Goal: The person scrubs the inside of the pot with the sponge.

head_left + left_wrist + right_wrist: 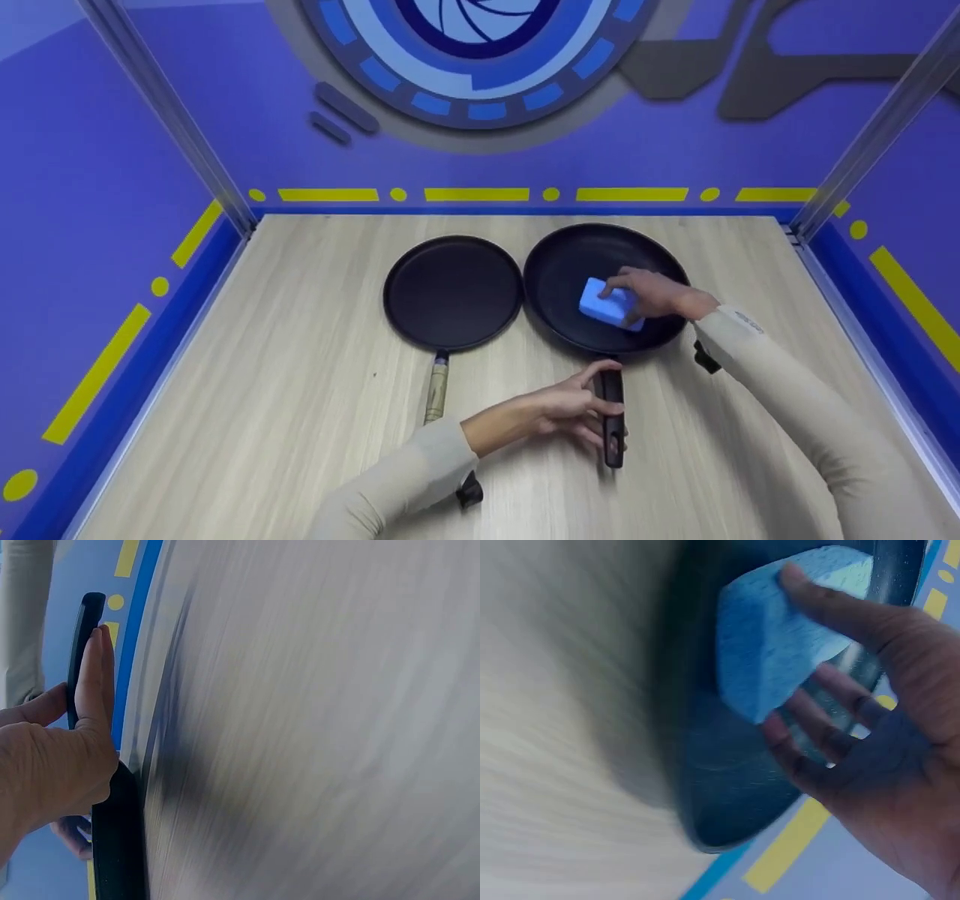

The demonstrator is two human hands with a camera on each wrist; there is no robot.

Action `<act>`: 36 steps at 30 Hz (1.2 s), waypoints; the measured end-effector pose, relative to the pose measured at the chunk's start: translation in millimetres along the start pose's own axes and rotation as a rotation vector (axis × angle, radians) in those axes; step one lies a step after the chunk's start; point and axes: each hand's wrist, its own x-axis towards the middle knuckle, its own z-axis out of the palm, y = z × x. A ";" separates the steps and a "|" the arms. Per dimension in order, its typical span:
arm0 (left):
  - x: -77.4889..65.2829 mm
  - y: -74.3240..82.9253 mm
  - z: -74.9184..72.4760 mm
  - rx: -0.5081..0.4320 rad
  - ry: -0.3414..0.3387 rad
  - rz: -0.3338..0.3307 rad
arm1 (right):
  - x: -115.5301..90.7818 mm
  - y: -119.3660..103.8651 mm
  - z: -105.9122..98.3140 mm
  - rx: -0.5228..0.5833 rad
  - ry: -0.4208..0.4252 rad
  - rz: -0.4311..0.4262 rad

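Note:
A blue sponge (604,303) lies against the inside of a deep black frying pan (564,292), and my right hand (651,292) grips it with thumb and fingers along its sides. The right wrist view shows the thumb on one face of the sponge (780,630) and fingertips at its other edge. My left hand (574,405) holds the pan's black handle (613,420), thumb and fingers around it; in the left wrist view the handle (90,611) rises past the fingers.
A flat black pan (452,292) with a wood-look handle (436,390) lies to the left, its rim close against the frying pan's. Blue panels (480,169) with yellow marks wall the wooden table (300,337) at the back and both sides.

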 end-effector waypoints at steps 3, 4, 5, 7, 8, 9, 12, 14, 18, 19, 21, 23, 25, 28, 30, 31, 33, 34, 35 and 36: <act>-0.7 0.7 -1.8 0.000 0.000 -0.002 | -9.9 -5.9 5.3 0.015 -0.009 -0.034; -1.0 0.6 -2.2 -0.001 0.001 -0.002 | -12.1 -8.8 7.0 0.002 -0.011 -0.059; -1.4 0.3 -2.7 -0.001 0.000 -0.003 | -13.9 -12.5 8.8 -0.014 -0.015 -0.085; -2.7 -0.6 -3.7 -0.003 -0.003 -0.005 | -15.1 -19.7 12.2 -0.051 -0.024 -0.139; -3.2 -1.2 -4.2 -0.007 -0.003 -0.005 | -14.7 -23.1 13.4 -0.066 -0.024 -0.163; -3.8 -1.3 -4.5 -0.009 -0.004 -0.004 | -14.2 -25.2 13.8 -0.078 -0.024 -0.182; -5.0 -0.5 -4.6 -0.015 -0.012 -0.001 | -10.0 -23.6 12.7 -0.096 -0.014 -0.180; -4.9 0.0 -3.8 -0.020 -0.014 -0.001 | -5.6 -14.5 9.9 -0.094 0.009 -0.153; -3.3 -0.2 -0.6 -0.026 -0.016 -0.001 | 4.3 12.8 5.2 -0.125 0.103 -0.035; -2.5 -0.3 0.5 -0.026 -0.015 -0.002 | 5.8 18.8 4.0 -0.133 0.125 0.001; -0.5 -0.3 2.9 -0.030 -0.014 -0.005 | 8.1 28.3 2.0 -0.159 0.154 0.070; 0.1 -0.5 4.5 -0.026 -0.011 -0.006 | 9.4 31.2 0.2 -0.176 0.152 0.127; 0.2 -0.3 6.0 -0.012 -0.005 -0.003 | 9.4 28.3 -2.4 -0.188 0.125 0.170; 0.6 0.6 6.7 -0.003 -0.001 0.007 | 6.1 16.3 -8.1 -0.184 0.053 0.236; 0.3 0.9 6.5 0.007 0.003 0.013 | 1.6 5.6 -11.3 -0.173 -0.005 0.275; 0.5 0.8 6.2 0.008 0.004 0.014 | -0.8 0.1 -11.9 -0.168 -0.034 0.292; 0.4 0.1 5.4 0.017 0.006 0.015 | -5.8 -12.3 -10.6 -0.162 -0.090 0.323; 0.2 -0.3 5.1 0.023 0.008 0.014 | -7.9 -19.4 -8.9 -0.154 -0.119 0.334; 0.0 -0.7 5.1 0.025 0.008 0.014 | -9.4 -26.5 -6.2 -0.142 -0.149 0.346; 0.1 -1.1 4.9 0.030 0.007 0.011 | -10.1 -34.2 -3.1 -0.134 -0.173 0.348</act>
